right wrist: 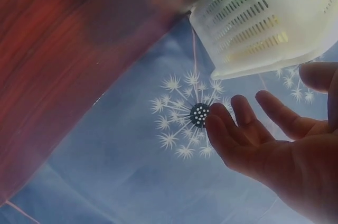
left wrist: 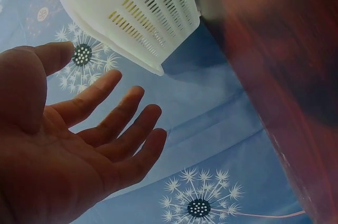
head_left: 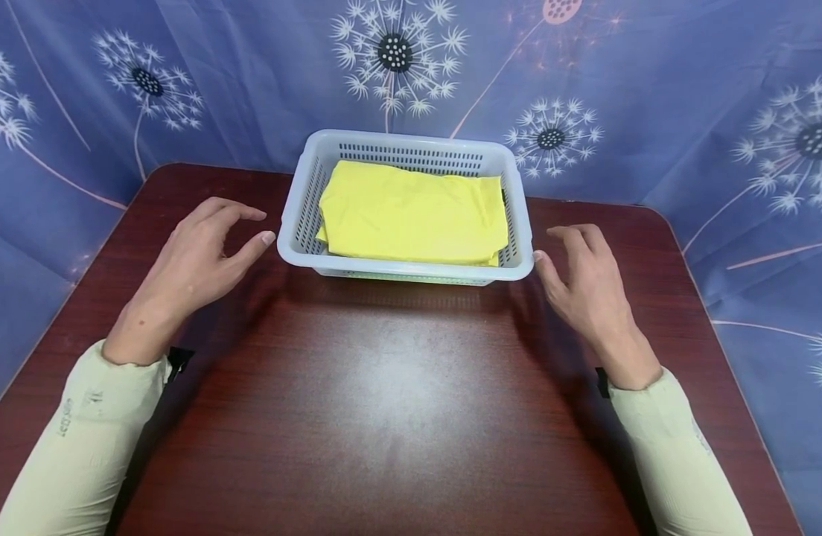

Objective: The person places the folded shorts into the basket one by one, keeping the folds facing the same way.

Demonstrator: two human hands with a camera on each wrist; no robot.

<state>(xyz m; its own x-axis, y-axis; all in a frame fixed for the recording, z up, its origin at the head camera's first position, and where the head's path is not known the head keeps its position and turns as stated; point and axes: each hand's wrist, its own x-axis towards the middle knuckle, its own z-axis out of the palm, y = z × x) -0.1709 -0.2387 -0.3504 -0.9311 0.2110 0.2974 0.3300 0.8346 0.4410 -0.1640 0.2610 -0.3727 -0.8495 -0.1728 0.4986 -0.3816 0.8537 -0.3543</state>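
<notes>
A pale blue-grey plastic basket (head_left: 411, 269) with slotted walls stands at the back of the table. Folded yellow cloth (head_left: 414, 212) lies inside it. My left hand (head_left: 199, 249) is just off the basket's left end, fingers relaxed and thumb apart, holding nothing. At the other end, my right hand (head_left: 581, 279) is close to the rim, its thumb tip at the corner; whether it touches cannot be told from the head view. Both wrist views show the basket's slotted side (left wrist: 153, 18) beyond loosely bent fingers. Something green shows through the slots, but its kind is hidden.
The dark red-brown wooden table (head_left: 397, 432) has rounded back corners and reflects light in the middle. Behind it and at both sides hangs a blue curtain (head_left: 250, 89) with dandelion prints, close to the basket's back.
</notes>
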